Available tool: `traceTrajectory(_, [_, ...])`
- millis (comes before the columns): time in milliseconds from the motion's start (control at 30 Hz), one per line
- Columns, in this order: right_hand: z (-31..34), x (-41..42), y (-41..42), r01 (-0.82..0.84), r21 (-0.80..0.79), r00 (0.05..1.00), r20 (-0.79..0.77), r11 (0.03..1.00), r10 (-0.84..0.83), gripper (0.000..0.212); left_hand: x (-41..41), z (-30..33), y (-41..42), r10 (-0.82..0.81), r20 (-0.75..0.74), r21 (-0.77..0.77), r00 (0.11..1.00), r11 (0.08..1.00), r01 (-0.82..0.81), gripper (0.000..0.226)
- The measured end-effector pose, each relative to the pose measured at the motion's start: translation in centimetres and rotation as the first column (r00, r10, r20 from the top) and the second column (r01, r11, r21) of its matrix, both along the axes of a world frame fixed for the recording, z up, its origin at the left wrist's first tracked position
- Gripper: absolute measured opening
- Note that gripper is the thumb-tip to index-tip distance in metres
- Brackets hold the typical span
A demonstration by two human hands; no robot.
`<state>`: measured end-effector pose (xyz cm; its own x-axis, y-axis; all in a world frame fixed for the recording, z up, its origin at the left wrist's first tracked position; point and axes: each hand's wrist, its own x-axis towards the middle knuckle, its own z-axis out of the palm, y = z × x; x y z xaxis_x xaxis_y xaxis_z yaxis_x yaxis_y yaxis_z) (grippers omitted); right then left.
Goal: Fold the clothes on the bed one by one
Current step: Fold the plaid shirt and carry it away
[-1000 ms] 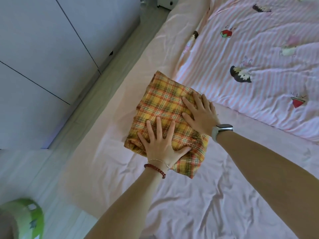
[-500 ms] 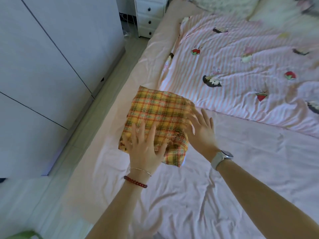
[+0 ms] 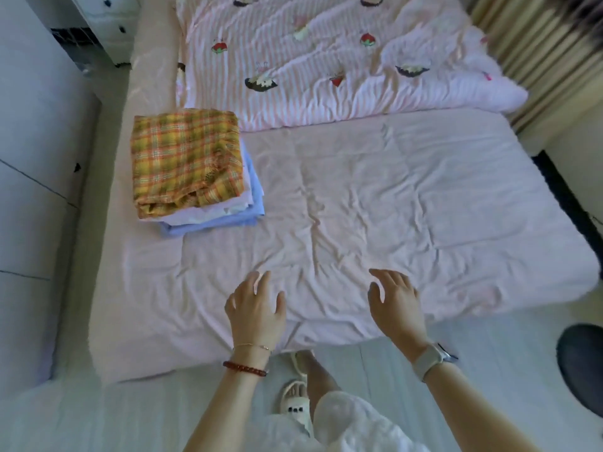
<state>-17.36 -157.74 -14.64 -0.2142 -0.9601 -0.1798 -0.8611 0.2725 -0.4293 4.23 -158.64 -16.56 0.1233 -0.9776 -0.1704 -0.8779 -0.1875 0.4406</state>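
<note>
Yellow-orange plaid garment (image 3: pixel 186 158), light blue folded cloth (image 3: pixel 228 220), pale pink sheet (image 3: pixel 391 207), pink-striped duvet (image 3: pixel 326 53)

Folded yellow plaid garment (image 3: pixel 186 158) tops a stack on the pink bed (image 3: pixel 391 197); nearer the bed's foot, left hand (image 3: pixel 256 309) and right hand (image 3: pixel 396 305) hover relaxed, holding nothing.

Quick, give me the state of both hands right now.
Left hand: open, fingers loosely spread, holding nothing, over the pink sheet.
Right hand: open, fingers relaxed, holding nothing.
</note>
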Motion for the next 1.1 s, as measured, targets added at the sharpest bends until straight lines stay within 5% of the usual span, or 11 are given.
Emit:
traceTrajectory(233, [-0.4,-10.8,11.7,0.35,0.09,0.936,-0.065,0.932,-0.346,0.032,-10.0,0.0,3.3,-0.392,0.11,0.132,0.913,0.916,0.378,0.04])
traceTrajectory(533, [-1.1,-30.6,17.2,0.667,0.055,0.745,-0.032,0.743,-0.666,0.033,-34.5,1.0,0.4,-0.673,0.102,0.051,0.733,0.739,0.671,0.04])
traceTrajectory(800, [0.4,-53.1,17.8,0.66,0.112,0.75,-0.06,0.743,-0.658,0.036,-59.9,2.6,-0.3,-0.74,0.08,0.074,0.668,0.673,0.736,0.04])
traceTrajectory(1100, [1.2,-72.2,9.2,0.558,0.1,0.83,-0.054,0.824,-0.555,0.036,-77.6,1.5,-8.2,-0.73,0.069,0.017,0.68,0.682,0.731,0.039])
